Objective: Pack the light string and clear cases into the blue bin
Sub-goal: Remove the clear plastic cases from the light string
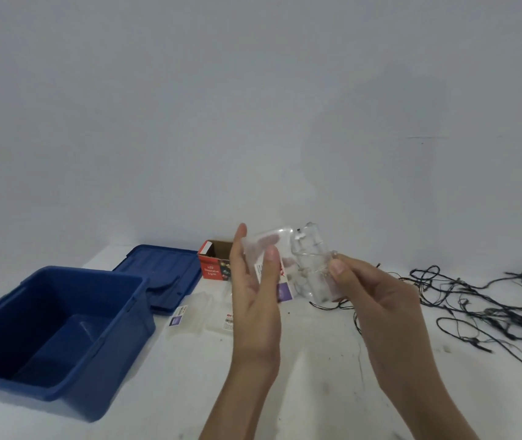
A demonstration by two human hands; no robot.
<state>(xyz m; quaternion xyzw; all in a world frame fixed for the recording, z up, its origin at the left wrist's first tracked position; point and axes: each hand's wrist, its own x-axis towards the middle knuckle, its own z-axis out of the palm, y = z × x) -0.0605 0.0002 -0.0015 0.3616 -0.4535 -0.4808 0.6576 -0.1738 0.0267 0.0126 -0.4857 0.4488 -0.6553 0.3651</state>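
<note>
We pinch one case (pixel 297 271), maybe w/ wire (pixel 309 260) inside, betw. left hand (pixel 255 300) & right hand (pixel 377 296), held up near the lidless bin (pixel 53 328) for an easy drop-in.

red box (pixel 213 267), "LED Decorative Lights"

Bin (pixel 47 338) at left, lid (pixel 161 274) behind it, light string (pixel 488 306) lies at right
</note>
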